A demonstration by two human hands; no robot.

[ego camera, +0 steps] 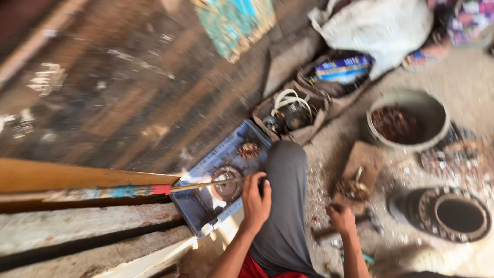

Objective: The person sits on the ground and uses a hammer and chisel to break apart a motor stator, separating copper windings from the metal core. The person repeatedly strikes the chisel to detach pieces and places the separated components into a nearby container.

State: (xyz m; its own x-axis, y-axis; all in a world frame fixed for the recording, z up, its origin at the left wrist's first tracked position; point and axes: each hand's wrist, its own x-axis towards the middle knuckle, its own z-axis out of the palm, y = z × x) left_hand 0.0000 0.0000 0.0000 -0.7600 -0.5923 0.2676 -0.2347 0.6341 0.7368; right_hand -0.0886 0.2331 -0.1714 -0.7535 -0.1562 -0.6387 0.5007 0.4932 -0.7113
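The picture is motion-blurred. My left hand point(255, 200) rests by my raised knee in grey trousers point(284, 195), fingers curled around something small and dark that I cannot make out. It sits at the edge of a blue tray point(198, 206) holding a round metal part point(228, 183) and a small rusty piece point(249, 150). A thin rod with a red and blue handle point(154, 189) reaches from the left toward that hand. My right hand point(342, 219) is low on the dusty floor, fingers curled over a dark tool point(368, 220); the grip is unclear.
A grey bowl of brown scraps point(406, 121) and a large ring-shaped motor part point(453, 215) stand at right. Cloth bags with a coil and wires point(290, 116), a white sack point(378, 25) and a small board with scraps point(357, 177) lie beyond. Wooden planks point(77, 226) are at left.
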